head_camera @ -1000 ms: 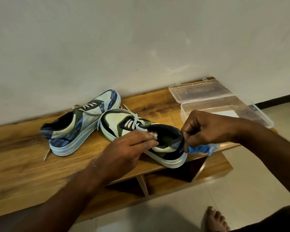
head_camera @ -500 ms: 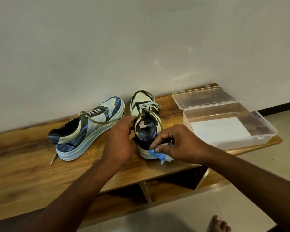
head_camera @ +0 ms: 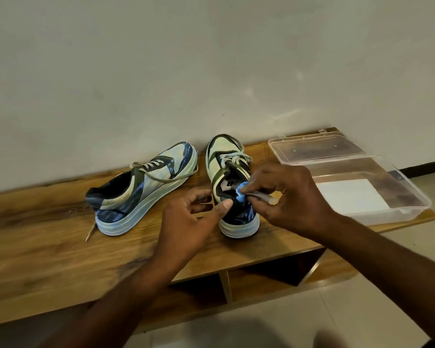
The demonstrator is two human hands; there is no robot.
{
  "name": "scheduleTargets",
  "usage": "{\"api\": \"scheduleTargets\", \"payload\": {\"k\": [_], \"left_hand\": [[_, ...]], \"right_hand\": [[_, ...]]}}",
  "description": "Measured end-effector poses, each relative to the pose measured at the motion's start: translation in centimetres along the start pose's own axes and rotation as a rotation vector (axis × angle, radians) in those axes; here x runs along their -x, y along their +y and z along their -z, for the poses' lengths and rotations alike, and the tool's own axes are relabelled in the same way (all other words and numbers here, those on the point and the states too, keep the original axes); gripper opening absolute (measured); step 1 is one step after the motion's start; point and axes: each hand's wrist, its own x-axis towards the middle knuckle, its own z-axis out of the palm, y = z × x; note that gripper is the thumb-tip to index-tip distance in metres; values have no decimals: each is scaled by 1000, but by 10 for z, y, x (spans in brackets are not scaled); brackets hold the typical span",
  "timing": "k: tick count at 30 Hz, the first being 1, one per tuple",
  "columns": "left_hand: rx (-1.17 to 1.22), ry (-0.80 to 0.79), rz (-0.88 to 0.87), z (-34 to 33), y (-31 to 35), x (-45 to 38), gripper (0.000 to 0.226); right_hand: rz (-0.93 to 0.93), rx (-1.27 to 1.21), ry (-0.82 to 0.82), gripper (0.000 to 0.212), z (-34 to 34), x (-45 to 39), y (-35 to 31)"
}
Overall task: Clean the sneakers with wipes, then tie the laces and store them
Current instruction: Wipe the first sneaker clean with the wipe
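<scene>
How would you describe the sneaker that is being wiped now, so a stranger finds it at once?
On the wooden bench, two sneakers stand left of a clear box. It is the right sneaker, nearer the box, heel toward the camera. Unlike the left sneaker, both hands touch it, the right hand pressing a blue wipe.

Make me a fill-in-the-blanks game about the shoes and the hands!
1. The right hand pinches a ____ wipe.
2. The wipe touches the shoe whose heel points ____ the person.
3. The clear box has its lid ____.
4. The other shoe has its laces ____.

Missing words: blue; toward; open; untied
</scene>
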Motion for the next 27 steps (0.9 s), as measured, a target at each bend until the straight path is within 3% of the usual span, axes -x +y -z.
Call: {"api": "scheduleTargets", "payload": {"k": [5,8,15,18,25,27], "left_hand": [[-133,53,-113,-6,-10,-2,82],[-221,33,-230,-8,-13,-2,77],[-288,38,-256,-12,-10,0,76],[-265,94,-235,-15,-8,-1,69],[-251,155,-223,-19,-7,-5,62],[-257,165,-226,-19,-8,-7,57]], "right_hand": [[20,-7,46,21,-8,5,4],[25,-1,80,18,-11,11,5],[43,35,107,13,-21,21,7],[67,48,25,13,-23,28,11],[53,159,-348,13,-24,40,16],[117,222,-374,13,-24,38,15]]}}
